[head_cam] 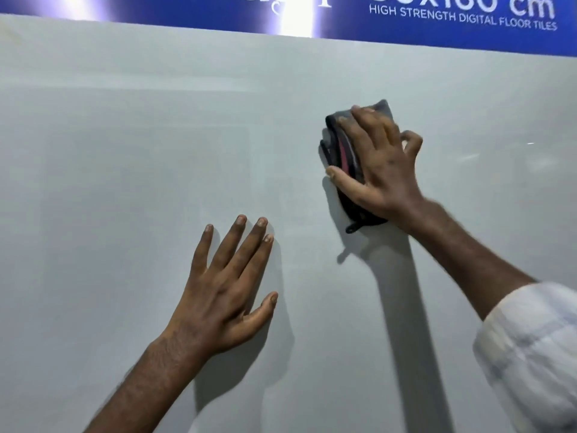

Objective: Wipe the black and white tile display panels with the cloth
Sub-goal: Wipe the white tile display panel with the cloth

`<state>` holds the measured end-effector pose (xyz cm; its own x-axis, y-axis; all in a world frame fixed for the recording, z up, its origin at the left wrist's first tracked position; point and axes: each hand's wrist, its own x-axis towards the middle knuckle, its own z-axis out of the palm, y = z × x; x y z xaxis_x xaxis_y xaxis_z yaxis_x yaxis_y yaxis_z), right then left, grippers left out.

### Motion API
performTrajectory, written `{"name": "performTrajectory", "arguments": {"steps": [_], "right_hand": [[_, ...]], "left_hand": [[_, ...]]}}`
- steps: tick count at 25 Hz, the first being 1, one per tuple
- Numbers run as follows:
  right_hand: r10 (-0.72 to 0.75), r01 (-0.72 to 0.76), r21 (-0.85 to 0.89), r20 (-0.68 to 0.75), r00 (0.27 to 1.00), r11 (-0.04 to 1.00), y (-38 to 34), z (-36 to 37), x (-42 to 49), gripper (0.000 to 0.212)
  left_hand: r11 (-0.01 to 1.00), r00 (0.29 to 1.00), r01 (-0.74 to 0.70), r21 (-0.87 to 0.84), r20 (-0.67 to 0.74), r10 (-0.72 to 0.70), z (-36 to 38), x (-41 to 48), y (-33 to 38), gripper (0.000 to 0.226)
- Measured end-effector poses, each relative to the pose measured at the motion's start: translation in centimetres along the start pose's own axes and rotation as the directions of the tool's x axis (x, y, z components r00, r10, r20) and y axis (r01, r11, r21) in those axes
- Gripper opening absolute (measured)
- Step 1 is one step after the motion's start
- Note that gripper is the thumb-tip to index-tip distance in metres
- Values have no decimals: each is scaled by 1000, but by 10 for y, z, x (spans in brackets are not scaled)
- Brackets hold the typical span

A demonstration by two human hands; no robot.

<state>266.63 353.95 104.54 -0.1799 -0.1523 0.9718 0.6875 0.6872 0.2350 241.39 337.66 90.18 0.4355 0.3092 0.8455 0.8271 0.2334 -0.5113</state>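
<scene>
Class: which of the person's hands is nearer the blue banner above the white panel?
Right. The right hand holds the cloth high on the panel, not far below the banner; the left hand lies flat lower down.

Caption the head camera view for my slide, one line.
Right hand holds a dark cloth against the white tile panel while the left hand rests flat on it, below a blue banner.
</scene>
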Motion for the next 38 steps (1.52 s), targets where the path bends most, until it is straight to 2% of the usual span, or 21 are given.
{"name": "performTrajectory", "arguments": {"steps": [2,4,5,8,10,12,13,14,15,17,19,20,23,24,28,29,31,33,34,36,38], "right_hand": [[-174,174,-4,7,985,985,-32,11,-54,76],[-540,540,28,88,837,841,-30,8,-87,73],[-583,583,33,109,805,812,-18,1,-82,73],[-220,221,-21,59,974,975,5,-5,-60,74],[-69,69,-44,2,998,997,-12,1,-89,75],[-316,316,9,41,948,949,-42,8,-143,73],[-494,492,50,80,866,869,-45,6,-160,70],[-597,592,76,101,796,802,-39,0,-163,68],[-601,595,81,117,791,799,-29,-5,-157,67],[-335,333,35,98,937,942,-13,-7,-142,68],[-50,50,-6,36,998,999,-25,-4,-160,70],[-46,46,-11,18,999,999,-40,3,-184,71],[-441,434,91,90,893,896,-60,1,-236,66],[-477,467,105,108,872,878,-52,-4,-232,65],[14,-17,32,70,997,999,-56,-2,-240,69],[16,-18,29,62,998,999,-72,3,-265,70],[-269,257,114,114,956,960,-97,2,-312,65],[-523,489,212,149,840,846,-81,-6,-315,55],[-517,483,207,159,841,851,-69,-7,-305,55],[-261,244,129,136,956,961,-58,-5,-291,61],[-59,51,98,89,994,994,-77,-1,-315,65]], "left_hand": [[1000,1000,-3,-16,12,4,0,-15,11,80],[1000,999,-17,-14,42,17,2,-29,21,81],[1000,998,-25,-9,50,25,4,-33,24,82],[1000,998,-21,-11,51,22,7,-35,25,83],[999,998,-5,-38,54,7,6,-39,32,82],[999,998,-4,-54,69,8,6,-49,42,82],[998,996,-15,-56,82,20,6,-55,45,82],[998,995,-30,-59,90,35,7,-60,47,82],[997,995,-40,-64,92,45,7,-62,48,82],[997,995,-31,-77,97,38,7,-65,49,82],[996,993,-12,-89,114,22,8,-71,55,83],[996,992,-7,-94,121,19,8,-77,59,83],[996,989,-33,-88,138,45,10,-91,65,83],[995,989,-41,-91,139,53,10,-93,64,83],[994,987,-19,-107,158,36,12,-105,72,83],[994,985,-16,-106,169,34,12,-112,76,84],[994,982,-27,-104,185,46,13,-127,82,85],[993,980,-52,-109,187,71,12,-136,84,84],[992,979,-57,-110,188,77,13,-138,83,84],[994,979,-40,-104,196,60,14,-141,85,83],[994,977,-17,-104,208,38,16,-147,92,83]]}}
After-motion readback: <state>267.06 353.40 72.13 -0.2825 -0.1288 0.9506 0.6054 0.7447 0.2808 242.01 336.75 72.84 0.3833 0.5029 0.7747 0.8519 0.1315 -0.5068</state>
